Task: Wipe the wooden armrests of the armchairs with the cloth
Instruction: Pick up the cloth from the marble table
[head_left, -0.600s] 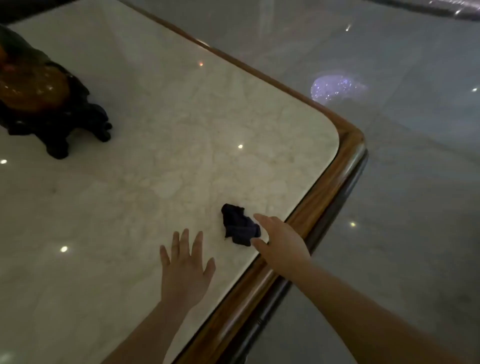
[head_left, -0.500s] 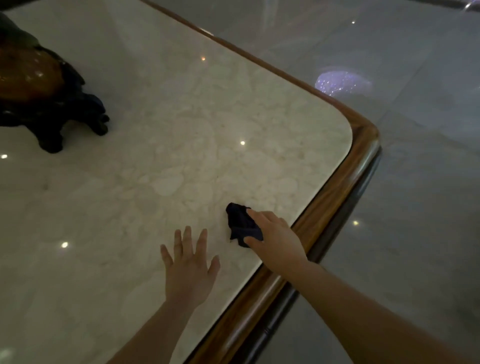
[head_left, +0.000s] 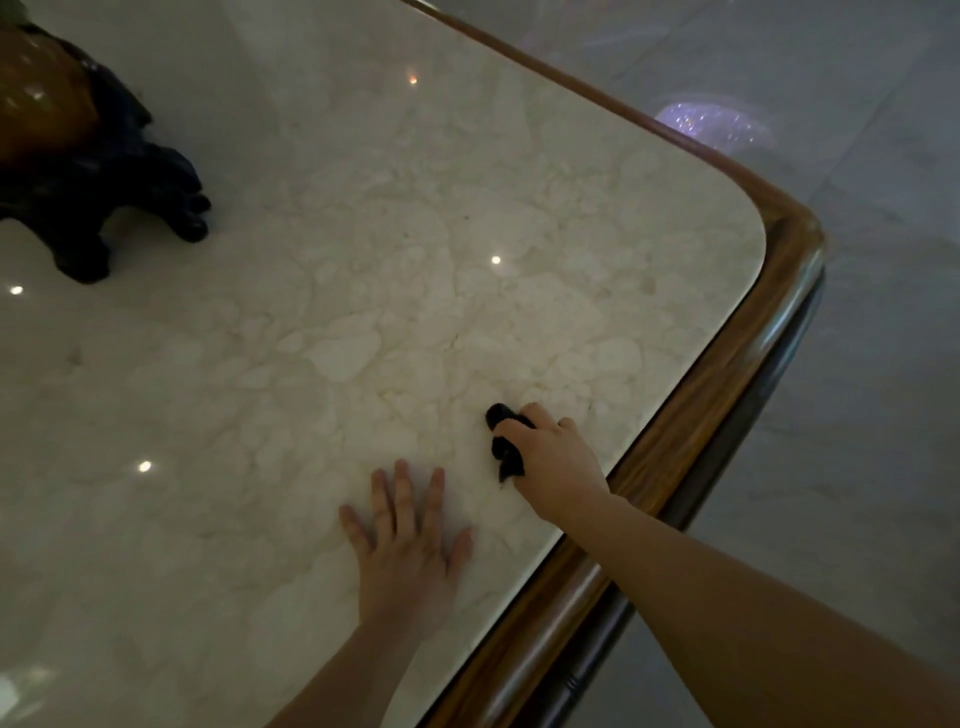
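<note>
My right hand (head_left: 553, 460) closes on the cloth (head_left: 503, 451); gather it fully before lifting. Left hand (head_left: 410, 540) lies flat, empty, on the surface (head_left: 363, 322).

This looks like a formal sitting room or lobby, dimly lit. A large cream marble worktop (head_left: 395, 291) has a polished wooden rim (head_left: 691, 400) with a rounded corner. A dark carved ornament (head_left: 88, 171) with an amber top stands on it. The floor (head_left: 857, 364) is glossy grey stone tile, mirroring ceiling lights.
</note>
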